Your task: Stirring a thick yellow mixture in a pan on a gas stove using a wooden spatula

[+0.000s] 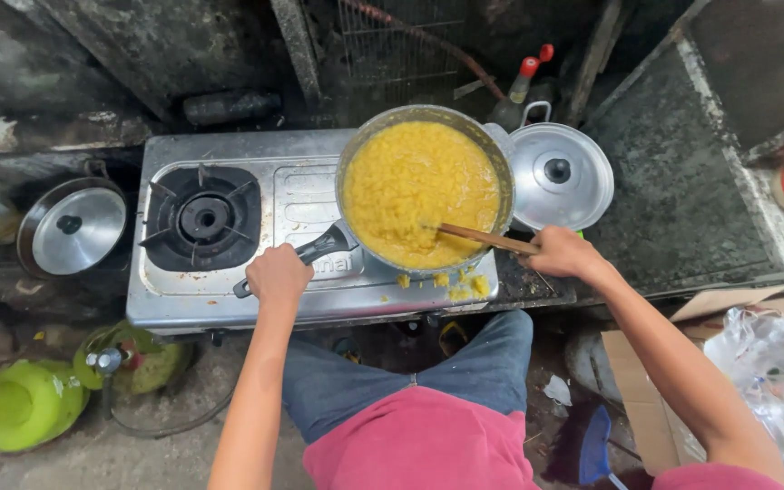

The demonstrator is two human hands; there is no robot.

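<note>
Two Hands on One Pan

Both our hands work at the steel stove [310,299]. Our left hand [279,275] closes its fingers around the pan's black handle [319,249]. The pan [424,186] of yellow mash sits on the stove's right burner. Our right hand [562,251], just off the stove's right end, grips a wooden stick [487,239] whose tip is in the mash. Yellow crumbs [465,287] lie on the stove's front edge.

A big round pan [424,186] full of yellow mush sits on the stove, a wooden stick [487,239] poking in.
</note>
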